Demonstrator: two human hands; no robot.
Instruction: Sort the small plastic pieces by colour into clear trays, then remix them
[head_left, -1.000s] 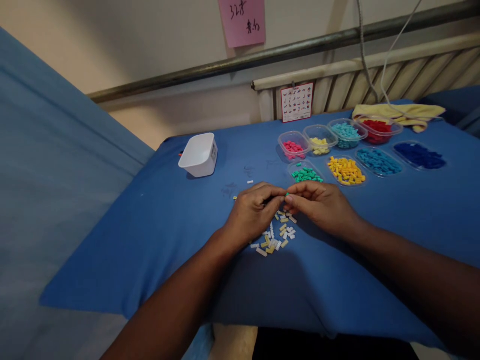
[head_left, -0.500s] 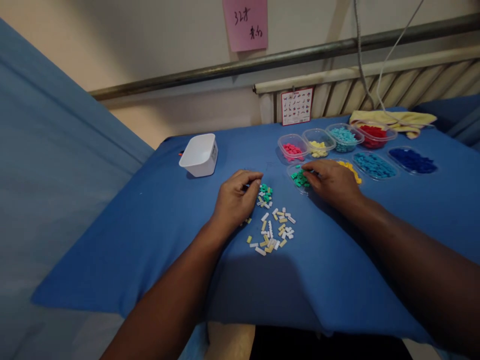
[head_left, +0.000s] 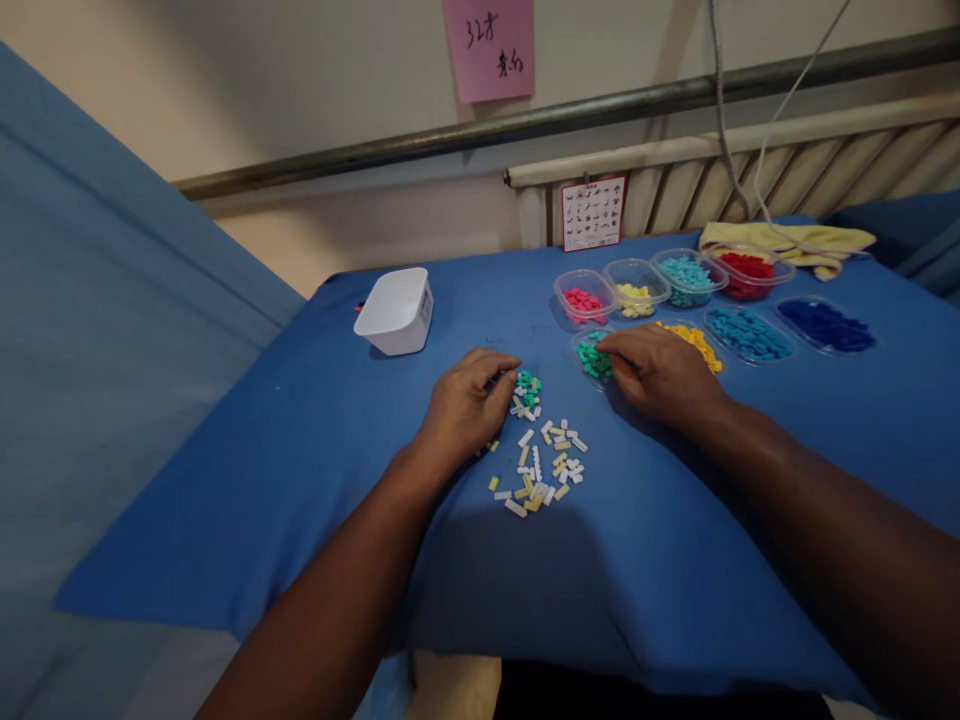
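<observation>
My left hand (head_left: 469,403) rests on the table, palm down, with thumb and fingers curled together. Whatever it may hold is hidden. Right beside its fingertips lies a small cluster of green bricks (head_left: 529,384) mixed with white ones. My right hand (head_left: 664,378) reaches over the shallow clear tray of green bricks (head_left: 590,358), its fingertips drawn together at the bricks. Anything between those fingertips is too small to make out. Nearer to me, small white and pale yellow bricks (head_left: 537,475) lie scattered on the blue cloth.
Clear tubs hold pink bricks (head_left: 584,304), pale yellow bricks (head_left: 635,300), light blue bricks (head_left: 685,278) and red bricks (head_left: 746,272). Shallow trays hold orange-yellow, blue (head_left: 750,334) and dark blue bricks (head_left: 827,326). A white box (head_left: 396,311) stands at left, a yellow cloth (head_left: 787,243) at back right.
My right hand has dipped slightly, its fingertips now down at the green bricks and closer together. The left hand stays by the cluster. The whole view has shifted slightly.
</observation>
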